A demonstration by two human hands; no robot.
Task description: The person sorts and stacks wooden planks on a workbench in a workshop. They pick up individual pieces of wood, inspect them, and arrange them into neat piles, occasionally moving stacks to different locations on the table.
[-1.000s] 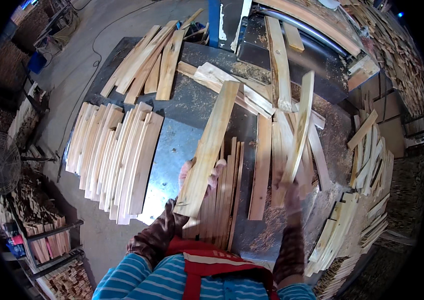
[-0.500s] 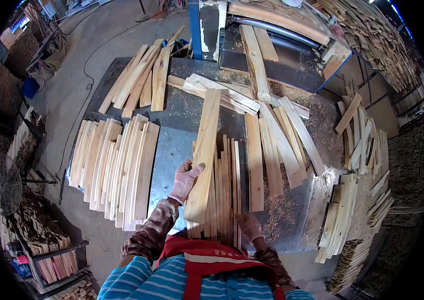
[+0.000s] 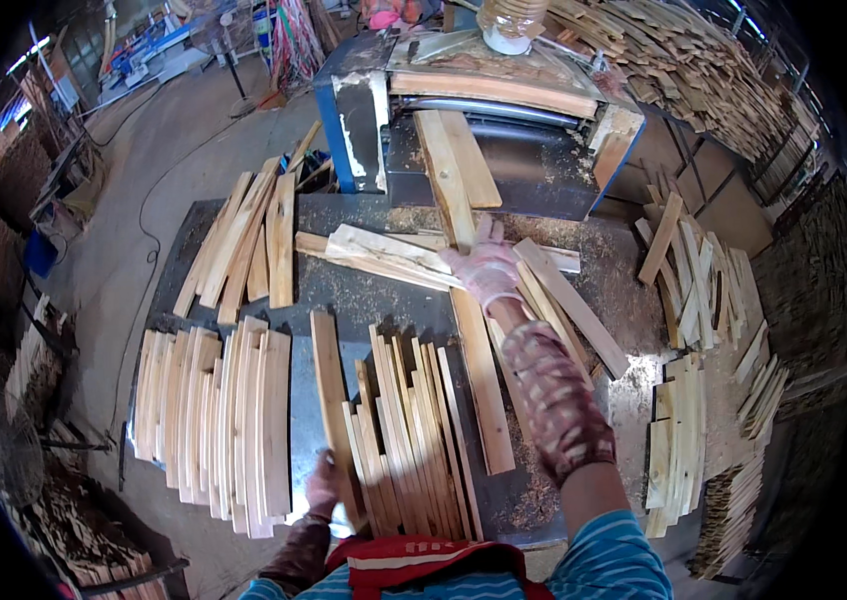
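Note:
My left hand point(image 3: 322, 485), in a pale glove, is at the near end of a long wooden board point(image 3: 330, 375). Its fingers look closed at the board's left side, though they are partly hidden and dim. That board lies along the left side of the middle row of narrow boards point(image 3: 406, 440). Farther out, my gloved right hand point(image 3: 487, 268) reaches over the loose boards with its fingers spread. Beneath its fingertips is the near end of a plank point(image 3: 444, 180) coming out of the machine. A long board point(image 3: 484, 390) extends toward me below that hand.
A tight row of boards point(image 3: 219, 420) sits on the left of the dark table point(image 3: 319, 275). Behind it lies a loose heap of boards point(image 3: 244, 240). The machine point(image 3: 499, 75) with a roller stands at the far side. More boards point(image 3: 679, 430) are stacked at the right.
My left hand has lowered the board to the left side of the middle row. My right hand has moved from that row's near end out to the far boards. The view has shifted.

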